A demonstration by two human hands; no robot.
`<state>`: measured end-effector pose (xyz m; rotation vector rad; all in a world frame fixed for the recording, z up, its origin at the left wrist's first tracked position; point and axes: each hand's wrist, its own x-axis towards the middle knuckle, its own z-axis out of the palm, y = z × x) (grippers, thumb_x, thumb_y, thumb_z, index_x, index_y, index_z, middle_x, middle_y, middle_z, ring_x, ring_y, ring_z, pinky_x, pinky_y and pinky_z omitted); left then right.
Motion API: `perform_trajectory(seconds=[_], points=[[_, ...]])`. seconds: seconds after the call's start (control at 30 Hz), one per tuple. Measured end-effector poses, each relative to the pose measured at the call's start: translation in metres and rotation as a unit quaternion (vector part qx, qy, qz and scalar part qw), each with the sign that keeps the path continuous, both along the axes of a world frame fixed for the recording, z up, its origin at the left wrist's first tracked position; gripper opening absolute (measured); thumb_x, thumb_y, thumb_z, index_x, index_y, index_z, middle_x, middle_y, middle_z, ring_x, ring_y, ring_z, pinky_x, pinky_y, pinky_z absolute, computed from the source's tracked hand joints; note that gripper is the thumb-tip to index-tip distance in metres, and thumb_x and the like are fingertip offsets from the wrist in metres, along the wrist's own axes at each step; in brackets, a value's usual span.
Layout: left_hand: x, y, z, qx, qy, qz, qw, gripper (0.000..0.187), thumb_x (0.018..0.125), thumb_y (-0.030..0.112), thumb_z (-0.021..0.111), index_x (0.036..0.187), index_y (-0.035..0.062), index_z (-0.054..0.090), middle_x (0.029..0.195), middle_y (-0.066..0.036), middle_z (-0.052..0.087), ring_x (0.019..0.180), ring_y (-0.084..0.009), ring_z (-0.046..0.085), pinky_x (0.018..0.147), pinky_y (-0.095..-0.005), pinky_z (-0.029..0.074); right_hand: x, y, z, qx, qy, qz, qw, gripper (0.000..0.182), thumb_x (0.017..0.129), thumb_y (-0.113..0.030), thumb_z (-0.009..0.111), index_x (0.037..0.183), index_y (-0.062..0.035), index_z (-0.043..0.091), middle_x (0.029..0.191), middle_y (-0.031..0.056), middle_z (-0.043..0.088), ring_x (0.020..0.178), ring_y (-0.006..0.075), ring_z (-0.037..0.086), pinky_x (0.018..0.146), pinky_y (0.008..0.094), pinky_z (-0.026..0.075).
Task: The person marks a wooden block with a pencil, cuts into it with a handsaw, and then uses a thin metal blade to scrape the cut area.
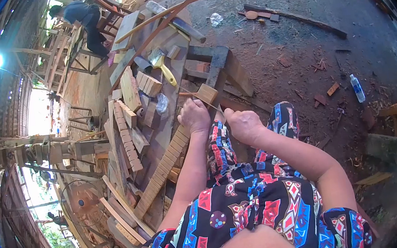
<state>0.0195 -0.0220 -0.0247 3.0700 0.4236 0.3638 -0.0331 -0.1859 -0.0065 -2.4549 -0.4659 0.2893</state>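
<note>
Your left hand (194,116) is clenched around a thin stick (200,98) that runs up past a small wooden block (207,93) at the worktop (171,122) edge, and your right hand (242,125) sits fisted just beside it over your knee (what that grip holds, I cannot tell). A row of cut slats (163,167) lies along the board below your left wrist, a yellow-handled brush (161,64) further up. Watch it: the block looks perched at the edge, so a hard push could knock it off, or the stick could slide toward your right knuckles.
</note>
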Motion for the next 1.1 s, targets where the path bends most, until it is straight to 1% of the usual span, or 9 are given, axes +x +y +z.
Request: perform_trajectory(seconds=[0.2,0.3,0.47,0.63,0.77,0.87,0.93,1.03,1.1], points=[[0.002,0.001,0.0,0.006,0.004,0.003,1.0,0.028,0.088,0.025,0.041,0.087,0.0049,0.06,0.086,-0.015,0.065,0.084,-0.0331,0.063,0.075,-0.049,0.043,0.017,0.016,-0.001,0.018,-0.01,-0.01,1.0,0.013,0.08,-0.006,0.052,0.091,0.0016,0.05,0.08,0.0211,0.067,0.077,0.034,0.068,0.065,0.0435,0.054],[0.0,0.0,0.003,0.005,0.015,0.013,1.0,0.027,0.088,0.025,0.041,0.086,0.0051,0.059,0.086,-0.015,0.065,0.084,-0.033,0.063,0.076,-0.0491,0.043,0.006,0.007,-0.005,0.034,-0.025,-0.012,0.999,0.014,0.079,-0.006,0.052,0.091,0.0016,0.051,0.079,0.021,0.066,0.076,0.0342,0.068,0.065,0.0437,0.054],[0.0,-0.001,0.002,0.005,0.006,0.001,1.0,0.027,0.088,0.025,0.041,0.086,0.0053,0.059,0.086,-0.014,0.065,0.083,-0.0331,0.062,0.076,-0.049,0.043,-0.005,-0.008,0.0,0.013,-0.011,-0.006,1.0,0.016,0.078,-0.005,0.053,0.092,0.0015,0.051,0.079,0.0213,0.066,0.076,0.0354,0.068,0.065,0.0444,0.054],[-0.001,0.0,0.004,0.007,0.005,0.005,1.0,0.027,0.088,0.026,0.041,0.086,0.0055,0.059,0.087,-0.014,0.065,0.083,-0.0324,0.063,0.076,-0.0488,0.043,0.016,0.015,-0.003,0.018,-0.006,-0.007,1.0,0.017,0.078,-0.004,0.052,0.094,0.0014,0.05,0.08,0.022,0.066,0.078,0.0353,0.068,0.066,0.0442,0.054],[0.001,0.0,0.002,0.003,0.007,0.006,1.0,0.027,0.088,0.026,0.041,0.086,0.0059,0.06,0.086,-0.013,0.065,0.083,-0.0311,0.063,0.075,-0.0479,0.043,0.003,0.001,-0.003,0.025,-0.014,-0.018,0.999,0.011,0.079,-0.005,0.049,0.089,-0.0011,0.05,0.076,0.0212,0.066,0.074,0.036,0.067,0.064,0.0436,0.053],[0.0,0.001,0.0,0.003,-0.011,-0.004,1.0,0.027,0.088,0.026,0.042,0.087,0.0061,0.06,0.086,-0.013,0.065,0.083,-0.031,0.063,0.075,-0.0473,0.043,-0.014,-0.018,0.004,0.005,-0.002,-0.008,1.0,0.011,0.079,-0.005,0.049,0.09,-0.0011,0.049,0.076,0.021,0.066,0.074,0.036,0.067,0.065,0.0444,0.052],[-0.001,0.001,-0.001,0.007,-0.01,-0.004,1.0,0.027,0.088,0.026,0.042,0.087,0.0062,0.06,0.086,-0.013,0.065,0.083,-0.031,0.063,0.075,-0.0473,0.043,-0.008,-0.014,0.005,-0.002,0.014,-0.002,1.0,0.012,0.08,-0.006,0.049,0.09,-0.0006,0.048,0.076,0.0217,0.066,0.075,0.0358,0.067,0.066,0.0451,0.052],[0.0,0.0,-0.001,0.012,-0.008,0.0,1.0,0.027,0.088,0.026,0.042,0.087,0.0063,0.06,0.087,-0.012,0.065,0.083,-0.0312,0.063,0.075,-0.0473,0.043,0.017,0.011,-0.009,0.045,-0.039,-0.012,0.998,0.011,0.08,-0.008,0.05,0.088,-0.0005,0.049,0.074,0.0229,0.064,0.073,0.0365,0.066,0.064,0.0452,0.051],[0.001,0.001,0.001,0.012,-0.003,0.001,1.0,0.027,0.088,0.026,0.042,0.087,0.0063,0.06,0.087,-0.012,0.065,0.083,-0.0313,0.063,0.075,-0.0474,0.043,0.023,0.015,-0.011,0.031,-0.017,-0.007,0.999,0.014,0.079,-0.006,0.052,0.091,0.0001,0.05,0.075,0.0222,0.065,0.074,0.036,0.067,0.065,0.0444,0.053]])
